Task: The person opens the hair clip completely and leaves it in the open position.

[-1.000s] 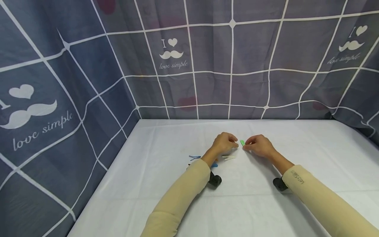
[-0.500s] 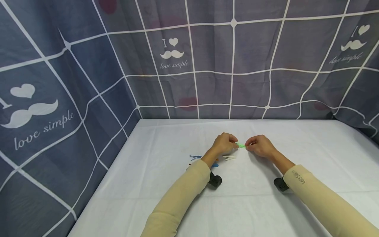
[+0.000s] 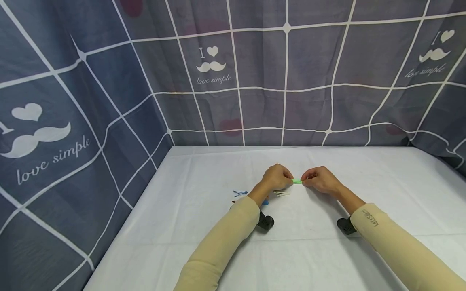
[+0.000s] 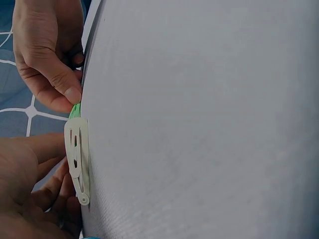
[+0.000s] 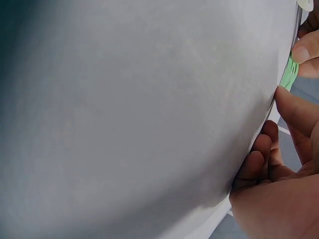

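Observation:
A green snap hair clip [image 3: 297, 182] stretches between my two hands over the white table, lying roughly crosswise in the head view. My left hand [image 3: 278, 177] pinches its left end. At its right end, my right hand [image 3: 319, 179] pinches it between thumb and fingertips. In the right wrist view the green clip [image 5: 289, 73] shows as slim bands between both sets of fingertips. A cream snap hair clip [image 3: 281, 194] lies just nearer than the left hand; close up in the left wrist view, this cream clip [image 4: 77, 160] covers part of the left fingers.
A blue hair clip [image 3: 240, 193] lies left of my left wrist. Another blue piece [image 3: 265, 203] shows partly from under that wrist. The white tabletop [image 3: 302, 258] ends at a grey checked curtain [image 3: 255, 109] behind and on the left.
The green clip turned from slanting to crosswise and came slightly nearer. My left hand, apart from it a second ago, now pinches its left end; the right hand has kept hold.

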The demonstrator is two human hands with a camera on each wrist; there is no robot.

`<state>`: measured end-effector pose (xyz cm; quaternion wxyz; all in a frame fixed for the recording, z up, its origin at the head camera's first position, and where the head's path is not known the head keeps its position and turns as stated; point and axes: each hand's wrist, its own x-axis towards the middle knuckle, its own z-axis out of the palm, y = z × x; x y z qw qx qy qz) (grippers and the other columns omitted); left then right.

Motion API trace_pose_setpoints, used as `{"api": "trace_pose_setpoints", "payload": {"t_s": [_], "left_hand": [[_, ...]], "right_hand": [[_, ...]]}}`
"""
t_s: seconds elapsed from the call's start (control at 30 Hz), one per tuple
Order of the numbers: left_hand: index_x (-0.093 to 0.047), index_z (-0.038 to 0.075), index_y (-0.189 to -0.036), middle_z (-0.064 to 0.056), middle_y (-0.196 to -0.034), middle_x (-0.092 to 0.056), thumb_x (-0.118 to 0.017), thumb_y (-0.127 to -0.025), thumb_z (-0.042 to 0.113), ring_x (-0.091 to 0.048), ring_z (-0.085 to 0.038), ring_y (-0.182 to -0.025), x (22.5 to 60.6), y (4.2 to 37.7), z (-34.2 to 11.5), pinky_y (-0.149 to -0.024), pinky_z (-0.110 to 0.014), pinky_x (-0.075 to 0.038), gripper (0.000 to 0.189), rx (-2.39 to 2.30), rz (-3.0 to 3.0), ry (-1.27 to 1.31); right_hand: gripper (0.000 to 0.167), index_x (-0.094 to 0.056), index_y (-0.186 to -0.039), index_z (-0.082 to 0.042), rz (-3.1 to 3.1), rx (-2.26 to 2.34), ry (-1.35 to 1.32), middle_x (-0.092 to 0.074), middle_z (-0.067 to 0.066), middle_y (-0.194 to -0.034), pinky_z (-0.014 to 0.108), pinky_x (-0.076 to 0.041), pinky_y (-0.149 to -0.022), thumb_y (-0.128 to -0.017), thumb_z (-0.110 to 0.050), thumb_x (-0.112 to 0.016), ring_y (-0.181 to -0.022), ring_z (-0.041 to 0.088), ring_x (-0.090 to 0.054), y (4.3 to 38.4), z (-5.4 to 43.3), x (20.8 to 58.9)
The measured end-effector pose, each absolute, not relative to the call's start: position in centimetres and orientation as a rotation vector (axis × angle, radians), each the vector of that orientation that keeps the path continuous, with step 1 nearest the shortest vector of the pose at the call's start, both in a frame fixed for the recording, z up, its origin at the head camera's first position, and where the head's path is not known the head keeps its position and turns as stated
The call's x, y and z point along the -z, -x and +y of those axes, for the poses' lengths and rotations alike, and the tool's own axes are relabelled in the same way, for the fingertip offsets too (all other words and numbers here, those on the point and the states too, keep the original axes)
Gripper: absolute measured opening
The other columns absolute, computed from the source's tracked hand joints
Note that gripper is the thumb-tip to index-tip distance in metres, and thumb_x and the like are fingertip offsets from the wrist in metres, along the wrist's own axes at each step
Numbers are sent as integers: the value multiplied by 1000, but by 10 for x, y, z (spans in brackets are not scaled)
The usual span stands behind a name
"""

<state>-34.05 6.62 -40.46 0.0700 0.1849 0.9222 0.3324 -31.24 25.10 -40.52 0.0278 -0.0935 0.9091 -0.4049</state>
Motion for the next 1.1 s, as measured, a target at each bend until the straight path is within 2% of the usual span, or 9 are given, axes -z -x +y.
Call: {"api": "trace_pose_setpoints", "payload": {"t_s": [0.27, 0.57, 0.87, 1.1], "left_hand": [[-80, 16, -92, 12, -82, -70, -76, -88, 16, -59, -7, -85, 406, 341, 66, -77, -23, -44, 6, -967, 2788, -551], [-80, 16, -92, 11, -84, -71, -77, -87, 16, -60, -8, -86, 405, 341, 66, -78, -22, -45, 6, -966, 2795, -559], [-79, 13, -97, 10, -87, -71, -76, -88, 17, -60, -7, -84, 406, 341, 67, -75, -21, -46, 10, -935, 2795, -571], [-80, 14, -91, 11, -83, -70, -76, -88, 18, -58, -6, -80, 406, 340, 67, -72, -21, -46, 6, -929, 2797, -563]], "right_hand": [[17, -71, -96, 5, 2782, 1224, 250, -64, 5, -80, 34, -40, -70, -84, -6, -72, -74, 18, -51, 312, 250, 404], [10, -72, -87, 3, 2804, 1202, 257, -65, 1, -74, 33, -40, -68, -83, -6, -72, -72, 17, -51, 314, 251, 405], [8, -70, -86, 3, 2766, 1212, 273, -61, 0, -74, 32, -38, -68, -86, -5, -71, -73, 18, -49, 311, 252, 404], [7, -71, -86, 2, 2782, 1189, 302, -62, 1, -74, 33, -38, -68, -86, -5, -71, -73, 18, -49, 311, 250, 403]]}}
